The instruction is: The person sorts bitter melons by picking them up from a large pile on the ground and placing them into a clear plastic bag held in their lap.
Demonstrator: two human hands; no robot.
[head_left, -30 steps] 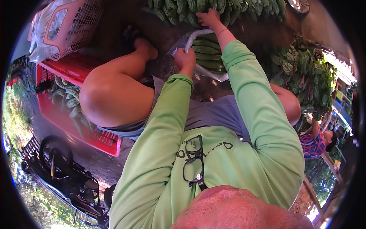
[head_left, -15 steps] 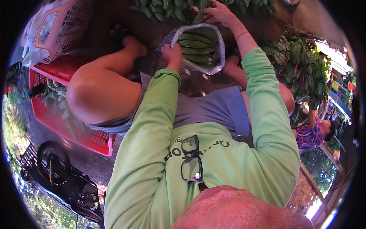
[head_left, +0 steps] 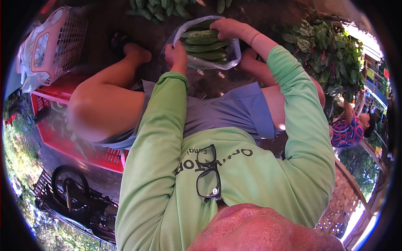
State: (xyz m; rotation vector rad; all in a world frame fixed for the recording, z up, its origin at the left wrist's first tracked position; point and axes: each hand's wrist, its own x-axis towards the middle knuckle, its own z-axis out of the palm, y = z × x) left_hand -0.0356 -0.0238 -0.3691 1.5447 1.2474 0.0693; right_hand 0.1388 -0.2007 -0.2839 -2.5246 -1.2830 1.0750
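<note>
A clear plastic bag [head_left: 235,56] stands wide-mouthed between my feet, with several long green bitter gourds [head_left: 205,47] lying side by side in it. My left hand [head_left: 176,55] is closed on the left rim of the bag. At the bag's far right side, my right hand [head_left: 228,29] has its fingers closed round the end of a paler, bumpy bitter gourd [head_left: 200,34], which lies over the others inside the mouth. The fingertips of my right hand are partly hidden. Beyond the bag, a heap of bitter gourds [head_left: 161,7] lies on the ground.
A red plastic crate [head_left: 79,152] and a pink basket [head_left: 69,44] with plastic bags stand at my left, near a parked motorcycle [head_left: 79,201]. To the right is a pile of leafy greens [head_left: 322,54]; a person [head_left: 347,131] in a patterned shirt is behind it.
My right hand has come from the heap back to the bag, bringing a bitter gourd into its mouth. My left hand still grips the rim. The whole view has shifted a little.
</note>
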